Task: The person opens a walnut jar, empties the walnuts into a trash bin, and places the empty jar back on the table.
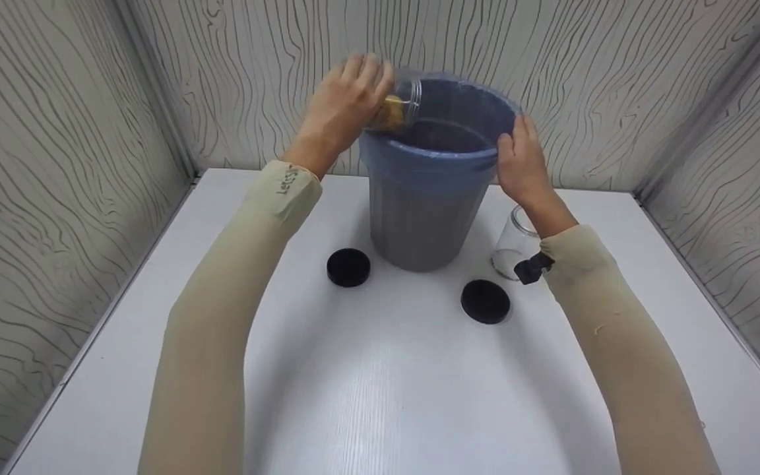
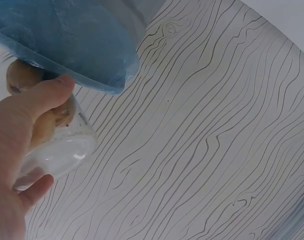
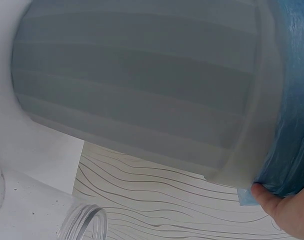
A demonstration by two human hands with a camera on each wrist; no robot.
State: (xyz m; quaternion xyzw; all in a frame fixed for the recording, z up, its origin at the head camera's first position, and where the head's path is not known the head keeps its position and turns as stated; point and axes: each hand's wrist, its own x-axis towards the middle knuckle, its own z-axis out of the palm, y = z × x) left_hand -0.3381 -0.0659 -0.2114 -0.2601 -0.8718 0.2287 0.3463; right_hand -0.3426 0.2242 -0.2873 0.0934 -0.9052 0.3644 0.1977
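My left hand [image 1: 350,99] grips a clear jar [image 1: 413,89] tipped sideways at the left rim of a grey trash bin [image 1: 419,227]. Brownish-yellow round pieces [image 1: 391,113] sit inside the jar, and the left wrist view shows them behind its clear base [image 2: 67,152]. The jar's threaded mouth points into the bin. A blue bag [image 1: 433,168] lines the bin and folds over its rim. On the right side, my right hand [image 1: 524,161] holds the bag-covered rim, its thumb [image 3: 266,197] against the outside of the blue plastic.
A second clear jar [image 1: 506,254], lidless, stands right of the bin, partly behind my right wrist. Two black round lids lie on the white table [image 1: 367,382]: one lid [image 1: 348,267] front-left of the bin, another lid [image 1: 485,301] front-right. Wood-patterned walls [image 1: 274,86] enclose the table.
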